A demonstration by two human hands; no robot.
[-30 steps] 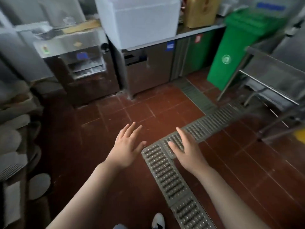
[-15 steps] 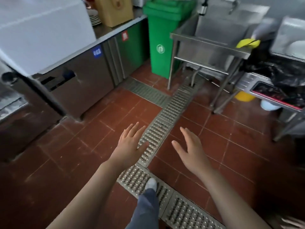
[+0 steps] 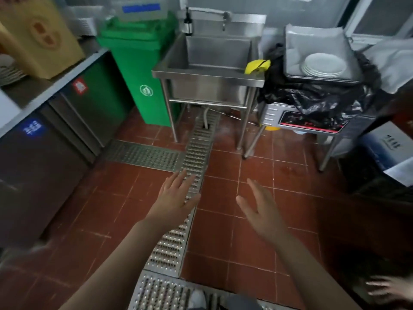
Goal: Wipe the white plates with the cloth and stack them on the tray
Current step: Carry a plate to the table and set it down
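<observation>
White plates (image 3: 323, 64) stacked on a steel tray (image 3: 292, 52) far ahead and right of the right hand (image 3: 260, 209), both it and the left hand (image 3: 175, 198) empty, fingers straight, held out over red floor tiles (image 3: 257, 168) and drain grate (image 3: 176, 240).

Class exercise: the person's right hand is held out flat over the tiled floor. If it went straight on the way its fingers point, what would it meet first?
The right hand points up-frame, slightly left, toward the steel sink. Nothing lies between them but air over the red floor, so the sink's front rim or right leg likely comes first. Depth is unclear.
</observation>
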